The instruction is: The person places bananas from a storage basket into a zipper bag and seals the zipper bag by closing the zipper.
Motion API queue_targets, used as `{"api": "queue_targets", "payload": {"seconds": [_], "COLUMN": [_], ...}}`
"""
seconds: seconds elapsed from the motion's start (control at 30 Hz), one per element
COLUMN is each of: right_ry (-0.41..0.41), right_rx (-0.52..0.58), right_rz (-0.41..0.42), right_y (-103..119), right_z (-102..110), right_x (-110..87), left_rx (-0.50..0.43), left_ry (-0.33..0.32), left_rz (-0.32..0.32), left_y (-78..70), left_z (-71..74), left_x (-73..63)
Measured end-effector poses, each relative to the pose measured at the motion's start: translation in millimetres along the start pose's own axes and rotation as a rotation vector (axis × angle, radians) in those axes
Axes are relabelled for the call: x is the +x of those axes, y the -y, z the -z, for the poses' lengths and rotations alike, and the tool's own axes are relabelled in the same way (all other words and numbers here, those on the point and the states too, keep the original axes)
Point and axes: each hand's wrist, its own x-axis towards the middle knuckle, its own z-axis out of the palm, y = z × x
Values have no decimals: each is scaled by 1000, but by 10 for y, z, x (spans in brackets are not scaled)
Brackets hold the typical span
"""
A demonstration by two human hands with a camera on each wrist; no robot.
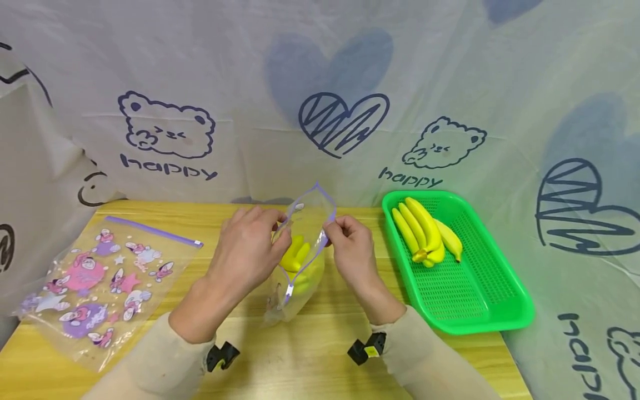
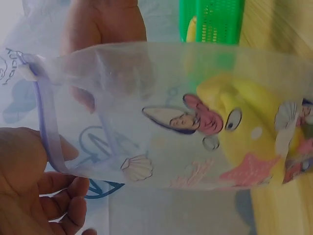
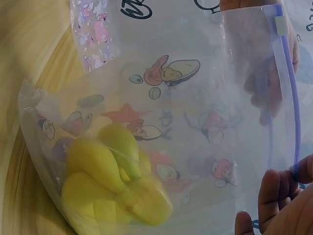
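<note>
A clear printed zip bag (image 1: 307, 283) with a purple zip edge stands upright on the table, its mouth spread apart. Inside it is a bunch of yellow bananas (image 1: 296, 253), which also shows through the plastic in both wrist views. My left hand (image 1: 247, 244) pinches the left side of the bag's rim between thumb and fingers. On the opposite side, my right hand (image 1: 351, 250) pinches the rim. A white slider (image 3: 280, 25) sits at one end of the zip edge.
A second printed zip bag (image 1: 120, 278) lies flat at the left. To the right stands a green plastic basket (image 1: 492, 278) with another banana bunch (image 1: 420, 228) and a single banana (image 1: 450, 240) in it. A printed cloth (image 1: 260, 150) hangs behind the wooden table (image 1: 295, 361).
</note>
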Motion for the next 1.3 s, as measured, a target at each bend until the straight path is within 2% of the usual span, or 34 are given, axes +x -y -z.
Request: {"api": "queue_targets", "payload": {"seconds": [0.1,0.17,0.37,0.5,0.57,0.63,0.73,0.87,1.03,1.2,1.3], "right_ry": [-10,-14,-29,-52,-62,-71,-90,-99,-55,-13,-5], "right_rx": [8,14,109,156,164,166,170,136,36,-28,-62], "right_rz": [-6,-12,-42,-50,-45,-42,-39,-47,-47,-53,-50], "right_y": [-5,-3,42,60,66,67,71,79,114,142,133], "right_z": [10,12,-15,-37,-43,-44,-38,15,98,128,145], "right_x": [18,29,65,88,95,98,91,45,-91,-207,-207], "left_rx": [87,102,1,-9,25,66,108,79,56,70,68], "left_ry": [-58,-79,-44,-48,-50,-47,-27,1,20,4,-7], "left_rz": [-64,-77,-43,-127,-180,-206,-183,-101,-22,17,19], "left_y": [17,32,-5,-52,-63,-59,-24,61,190,257,267], "left_z": [12,35,148,188,192,192,207,268,337,390,407], "left_x": [-3,-16,-146,-280,-342,-389,-430,-421,-358,-338,-342]}}
